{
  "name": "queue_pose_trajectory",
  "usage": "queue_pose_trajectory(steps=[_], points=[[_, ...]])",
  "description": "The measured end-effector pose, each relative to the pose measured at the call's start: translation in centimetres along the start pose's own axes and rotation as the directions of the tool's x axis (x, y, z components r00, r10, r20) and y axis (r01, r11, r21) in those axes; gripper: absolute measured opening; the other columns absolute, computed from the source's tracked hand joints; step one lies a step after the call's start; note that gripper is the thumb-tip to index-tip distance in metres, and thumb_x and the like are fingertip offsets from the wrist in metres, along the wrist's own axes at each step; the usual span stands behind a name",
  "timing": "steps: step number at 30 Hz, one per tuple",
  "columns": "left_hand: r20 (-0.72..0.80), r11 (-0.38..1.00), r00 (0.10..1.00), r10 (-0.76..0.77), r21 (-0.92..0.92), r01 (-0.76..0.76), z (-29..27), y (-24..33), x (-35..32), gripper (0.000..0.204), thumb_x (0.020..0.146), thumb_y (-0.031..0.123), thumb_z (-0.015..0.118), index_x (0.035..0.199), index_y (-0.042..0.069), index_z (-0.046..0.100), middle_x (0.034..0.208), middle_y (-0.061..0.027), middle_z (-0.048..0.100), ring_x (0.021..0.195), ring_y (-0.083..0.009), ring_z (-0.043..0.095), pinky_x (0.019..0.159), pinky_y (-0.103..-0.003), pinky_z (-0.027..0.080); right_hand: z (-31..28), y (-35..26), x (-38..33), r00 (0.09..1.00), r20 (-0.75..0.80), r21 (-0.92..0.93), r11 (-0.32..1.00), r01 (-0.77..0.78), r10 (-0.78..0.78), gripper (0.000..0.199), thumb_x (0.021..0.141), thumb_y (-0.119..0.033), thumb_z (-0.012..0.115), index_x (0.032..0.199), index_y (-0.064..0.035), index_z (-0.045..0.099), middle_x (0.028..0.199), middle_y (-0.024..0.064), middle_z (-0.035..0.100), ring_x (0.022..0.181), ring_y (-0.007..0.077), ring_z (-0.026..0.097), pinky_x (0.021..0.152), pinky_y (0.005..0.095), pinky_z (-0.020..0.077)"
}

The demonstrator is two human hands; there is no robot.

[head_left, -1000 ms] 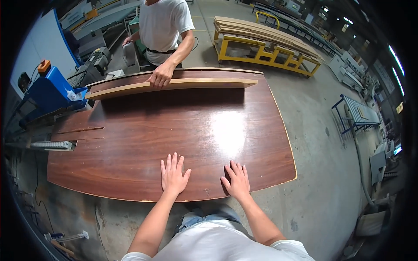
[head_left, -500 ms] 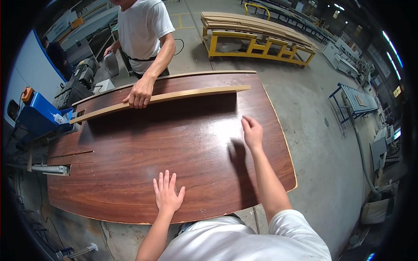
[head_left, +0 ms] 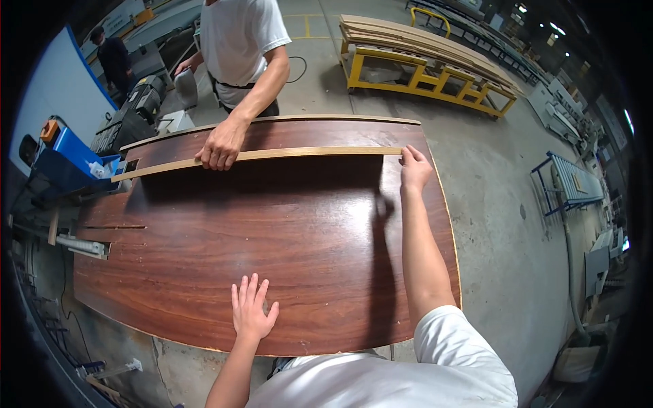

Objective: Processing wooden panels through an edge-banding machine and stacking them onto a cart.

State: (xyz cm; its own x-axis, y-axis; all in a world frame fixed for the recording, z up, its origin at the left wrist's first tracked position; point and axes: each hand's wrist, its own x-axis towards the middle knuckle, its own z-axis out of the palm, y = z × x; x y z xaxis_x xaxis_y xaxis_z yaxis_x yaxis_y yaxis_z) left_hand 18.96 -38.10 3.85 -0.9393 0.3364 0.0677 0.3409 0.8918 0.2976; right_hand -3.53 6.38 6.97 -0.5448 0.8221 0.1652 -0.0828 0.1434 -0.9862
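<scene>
**Two people, one strip on a dark wood panel**

The right hand (head_left: 413,168) reaches across the big glossy wood panel (head_left: 272,238) and meets the right-hand end of a long pale wooden strip (head_left: 306,154), fingers curled at its tip; whether they pinch it or only touch it cannot be told. The left hand (head_left: 250,311) lies flat near the panel's close edge, fingers spread, palm down. The strip runs along the far side of the panel, and a co-worker's hand (head_left: 219,147) presses on it further left (that person stands across the panel, in a white shirt).

To handle this well, the right hand should probably take the end lightly and move only in step with the co-worker's hand, since a strip this long and thin would likely bow or twist if one end led. The flat left hand serves as a brace; keeping it spread should steady the long reach.

A blue machine (head_left: 64,163) stands off the panel's left end, and a yellow rack (head_left: 422,75) of boards stands beyond.
</scene>
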Motion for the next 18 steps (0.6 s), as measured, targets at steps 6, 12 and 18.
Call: queue_pose_trajectory(steps=[6,12,18], points=[[-0.001,1.000,1.000,-0.003,-0.017,0.003,-0.1,-0.2,0.3,0.058,0.080,0.036,0.062,0.133,0.015,0.049,0.144,-0.0115,0.038,0.136,-0.0322,0.031,0.113,-0.051,0.016,-1.7,1.8,2.2,0.998,0.019,0.160,0.985,-0.060,0.058,0.024,0.082,-0.009,0.071,0.099,0.0066,0.066,0.089,0.0114,0.068,0.073,0.0150,0.064,0.064,0.0256,0.0540],[-0.007,1.000,1.000,-0.017,-0.020,0.017,-0.1,-0.7,-0.5,0.057,0.085,0.041,0.056,0.135,0.015,0.047,0.146,-0.0096,0.036,0.138,-0.0291,0.028,0.114,-0.049,0.016,-2.4,3.0,4.2,0.984,0.148,0.165,0.978,-0.125,0.101,0.019,0.086,-0.011,0.067,0.098,0.0016,0.062,0.081,0.0042,0.063,0.070,0.0128,0.059,0.067,0.0266,0.0526],[-0.028,0.999,0.999,-0.035,-0.019,0.034,-0.1,-1.4,-1.3,0.059,0.086,0.042,0.055,0.138,0.016,0.043,0.148,-0.0089,0.035,0.138,-0.0290,0.027,0.114,-0.049,0.015,-2.0,3.6,6.2,0.955,0.239,0.062,0.978,-0.197,0.178,0.019,0.090,-0.013,0.063,0.103,-0.0002,0.059,0.088,0.0074,0.065,0.074,0.0133,0.061,0.068,0.0271,0.0523]])
